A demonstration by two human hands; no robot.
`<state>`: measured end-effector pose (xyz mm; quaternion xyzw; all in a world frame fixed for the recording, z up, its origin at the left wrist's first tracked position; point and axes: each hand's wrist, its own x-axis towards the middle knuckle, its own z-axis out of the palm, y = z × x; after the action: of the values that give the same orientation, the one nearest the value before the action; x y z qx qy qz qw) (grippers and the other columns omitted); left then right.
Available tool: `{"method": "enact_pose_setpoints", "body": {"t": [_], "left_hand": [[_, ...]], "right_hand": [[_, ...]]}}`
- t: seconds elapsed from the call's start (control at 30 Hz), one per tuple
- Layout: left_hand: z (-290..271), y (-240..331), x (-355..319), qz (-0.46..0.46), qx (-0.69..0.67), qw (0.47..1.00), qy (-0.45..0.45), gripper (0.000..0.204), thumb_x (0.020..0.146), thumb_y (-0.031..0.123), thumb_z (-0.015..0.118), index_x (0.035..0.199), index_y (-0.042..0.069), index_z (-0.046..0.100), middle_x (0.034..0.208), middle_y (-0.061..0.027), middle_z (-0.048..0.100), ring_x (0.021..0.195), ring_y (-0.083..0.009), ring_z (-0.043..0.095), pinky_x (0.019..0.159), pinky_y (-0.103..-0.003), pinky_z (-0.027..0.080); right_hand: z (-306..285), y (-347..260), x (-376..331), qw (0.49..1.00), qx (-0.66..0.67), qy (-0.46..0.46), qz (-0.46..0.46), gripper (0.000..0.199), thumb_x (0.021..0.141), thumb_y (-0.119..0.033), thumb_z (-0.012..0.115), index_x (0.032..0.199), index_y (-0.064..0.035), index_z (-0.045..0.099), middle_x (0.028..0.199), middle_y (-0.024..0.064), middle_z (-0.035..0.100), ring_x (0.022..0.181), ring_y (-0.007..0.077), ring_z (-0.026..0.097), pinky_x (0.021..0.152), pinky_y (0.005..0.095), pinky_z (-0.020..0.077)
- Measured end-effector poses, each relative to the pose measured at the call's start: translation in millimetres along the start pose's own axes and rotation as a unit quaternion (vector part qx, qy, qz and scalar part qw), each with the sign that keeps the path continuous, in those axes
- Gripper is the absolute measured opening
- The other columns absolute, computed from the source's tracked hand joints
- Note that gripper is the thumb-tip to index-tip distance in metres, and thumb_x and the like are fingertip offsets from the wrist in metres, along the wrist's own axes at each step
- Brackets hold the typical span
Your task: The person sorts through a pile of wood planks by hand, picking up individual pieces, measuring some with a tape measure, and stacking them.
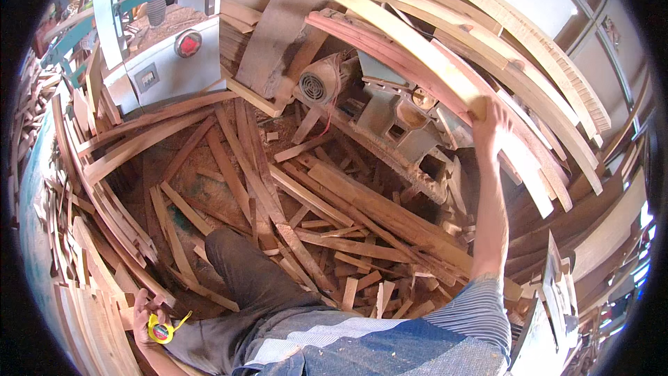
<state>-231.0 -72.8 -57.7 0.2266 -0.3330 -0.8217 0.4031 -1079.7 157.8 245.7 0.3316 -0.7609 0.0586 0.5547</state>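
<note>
Low on the left, my left hand (143,318) is closed around a yellow tape measure (161,331) with a yellow strap hanging off it. The hand is beside an upright bundle of wooden slats (87,331). My right arm reaches out to the far right, where my right hand (492,125) has its fingers wrapped over the edge of a long pale wooden board (410,38). That board lies on a stack of reddish planks (369,33). Part of the board beyond the hand is washed out by bright light.
A white and green machine (167,63) with a red button stands at the far left. A dusty motor (320,82) and metal frame sit under the board stack. Offcuts and long planks (383,198) litter the floor around my leg. More boards (480,35) lean along the right wall.
</note>
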Motion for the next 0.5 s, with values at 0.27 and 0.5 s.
{"method": "enact_pose_setpoints", "body": {"t": [0.27,0.5], "left_hand": [[5,10,-16,0.008,0.076,0.996,0.052,0.069,0.086,0.031,0.078,0.147,0.014,0.049,0.121,-0.0231,0.069,0.059,-0.0186,0.062,0.049,-0.033,0.053],[26,15,-28,-0.027,0.057,0.997,0.053,0.07,0.088,0.027,0.078,0.148,0.015,0.046,0.125,-0.0251,0.066,0.067,-0.0234,0.067,0.054,-0.042,0.06]], "right_hand": [[93,34,38,0.989,-0.015,-0.148,-0.015,0.08,0.082,-0.054,0.074,0.145,-0.0121,0.049,0.148,0.0122,0.05,0.139,0.0327,0.042,0.117,0.0498,0.0296],[117,24,37,0.992,-0.002,-0.121,0.046,0.044,0.096,-0.034,0.062,0.138,-0.0234,0.057,0.137,0.0053,0.06,0.131,0.0284,0.051,0.116,0.0488,0.0311]]}}
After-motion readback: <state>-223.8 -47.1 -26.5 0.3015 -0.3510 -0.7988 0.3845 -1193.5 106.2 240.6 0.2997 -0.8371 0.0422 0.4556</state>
